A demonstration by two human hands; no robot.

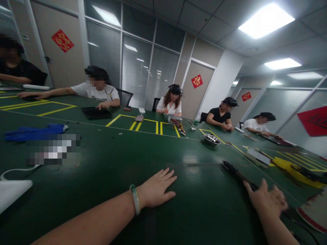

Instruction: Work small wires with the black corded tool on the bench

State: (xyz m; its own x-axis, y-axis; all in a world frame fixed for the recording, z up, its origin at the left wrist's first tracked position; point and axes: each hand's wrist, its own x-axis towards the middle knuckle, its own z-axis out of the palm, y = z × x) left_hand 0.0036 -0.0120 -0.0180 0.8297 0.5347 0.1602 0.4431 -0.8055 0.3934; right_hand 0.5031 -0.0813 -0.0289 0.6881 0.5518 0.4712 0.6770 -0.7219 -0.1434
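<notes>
My left hand [156, 188] lies flat on the green table [107, 170] with its fingers spread and nothing under them; a pale green bangle [135, 199] sits on that wrist. My right hand [268, 200] rests at the near right, fingers loosely stretched, its fingertips touching the near end of a long dark tool [236, 173] that lies on the table. Whether the fingers grip the tool I cannot make out.
Several other people sit along the far side, each with hands on dark trays or parts. A metal bowl [212, 139] stands mid-table, blue gloves [35, 132] at the left, a white device [11, 190] with a cable near left, a yellow object [293, 170] at right.
</notes>
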